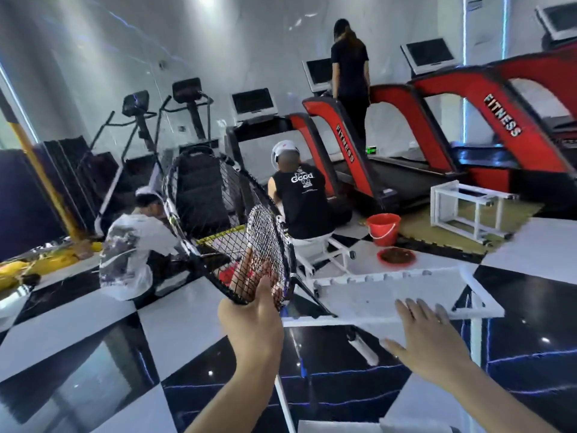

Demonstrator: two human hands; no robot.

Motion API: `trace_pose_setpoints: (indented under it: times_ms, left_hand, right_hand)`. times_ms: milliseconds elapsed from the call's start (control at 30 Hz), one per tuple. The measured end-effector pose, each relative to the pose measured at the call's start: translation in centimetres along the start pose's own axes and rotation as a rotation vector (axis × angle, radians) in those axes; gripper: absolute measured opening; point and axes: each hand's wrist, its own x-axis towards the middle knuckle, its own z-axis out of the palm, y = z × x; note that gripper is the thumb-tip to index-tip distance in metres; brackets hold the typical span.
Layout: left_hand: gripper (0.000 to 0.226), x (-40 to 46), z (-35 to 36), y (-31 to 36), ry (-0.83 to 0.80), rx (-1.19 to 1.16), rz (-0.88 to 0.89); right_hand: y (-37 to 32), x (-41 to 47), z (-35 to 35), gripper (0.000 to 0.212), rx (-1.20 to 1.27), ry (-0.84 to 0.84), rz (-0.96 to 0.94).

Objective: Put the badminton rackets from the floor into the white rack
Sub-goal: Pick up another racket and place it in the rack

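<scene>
On the red treadmills [502, 120], white lettering reads "FITNESS".

The left hand [253, 314] grips the heads of the badminton rackets [237, 245] by their rims, its fingers showing behind the black strings. The racket heads rise up and to the left from the hand. The right hand [427, 342] hangs flat with its fingers spread, over the near edge of the white rack [390, 295], whose slotted top stands above the black-and-white tiled floor [93, 354]. Beyond it sit a red bucket [383, 228] and a red basin [396, 257]. Two people crouch further back, beside red treadmills [437, 126] marked FITNESS; a third person stands on one.
</scene>
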Motion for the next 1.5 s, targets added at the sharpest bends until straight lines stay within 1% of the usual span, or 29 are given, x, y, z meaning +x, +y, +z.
trace_pose_setpoints:
  times_ms: [33,67,200,300,400,567,733,900,1033,1100,1133,1167,1233,1300,1367,1400,1500]
  left_hand:
    - [0.027,0.3,0.4,-1.0,-0.009,0.051,-0.018]
    - [0.026,0.8,0.7,-2.0,-0.010,0.089,-0.034]
    - [0.020,2.1,2.0,-5.4,-0.012,0.213,-0.107]
    - [0.017,2.5,2.9,-7.2,-0.022,0.241,-0.149]
    - [0.008,3.0,3.8,-8.9,-0.036,0.321,-0.170]
    - [0.011,4.1,5.3,-9.7,-0.081,0.407,-0.148]
    - [0.007,5.0,5.7,-10.0,-0.138,0.497,-0.177]
    - [0.010,4.6,5.5,-10.5,-0.155,0.492,-0.208]
    - [0.015,3.3,4.4,-9.6,-0.226,0.459,-0.228]
    - [0.023,2.7,3.5,-9.0,-0.279,0.436,-0.276]
    - [0.024,2.4,3.1,-8.7,-0.318,0.422,-0.308]
    - [0.022,2.1,2.0,-8.0,-0.352,0.411,-0.342]
    - [0.027,1.4,1.2,-7.7,-0.439,0.397,-0.375]
    - [0.022,0.4,-0.3,-6.7,-0.524,0.421,-0.344]
    - [0.020,-1.0,-2.1,-5.6,-0.595,0.531,-0.234]
    - [0.024,-1.6,-2.9,-5.4,-0.631,0.615,-0.135]
    - [0.052,-3.5,-6.5,-4.4,-0.712,0.914,0.271]
  right_hand:
    - [-0.2,-0.2,0.0,0.090,0.000,-0.001,-0.012]
    - [-0.4,-0.4,0.0,0.088,0.003,0.001,-0.019]
    - [-0.5,-0.4,0.2,0.090,0.017,0.022,-0.025]
    - [-0.2,-0.2,0.3,0.090,0.020,0.039,-0.029]
    - [-0.1,-0.3,0.4,0.089,0.041,0.047,-0.033]
    - [-0.4,-0.5,0.6,0.088,0.026,0.061,-0.024]
    - [-0.4,-0.9,0.7,0.088,0.041,0.067,-0.030]
    - [-0.2,-0.8,0.7,0.087,0.051,0.061,-0.041]
    - [0.6,-0.8,0.2,0.083,0.159,0.064,-0.117]
    - [1.4,-1.0,-0.9,0.078,0.247,0.064,-0.150]
    - [1.9,-1.1,-1.5,0.076,0.298,0.052,-0.145]
    - [1.9,-1.6,-2.2,0.075,0.335,0.038,-0.136]
    - [2.8,-2.0,-2.6,0.074,0.381,0.030,-0.088]
    - [3.0,-3.1,-2.7,0.073,0.385,0.054,-0.065]
    - [2.9,-4.8,-2.5,0.070,0.362,0.075,-0.054]
    - [2.8,-5.6,-2.5,0.067,0.354,0.074,-0.044]
    - [2.4,-8.3,-2.3,0.055,0.322,0.034,-0.006]
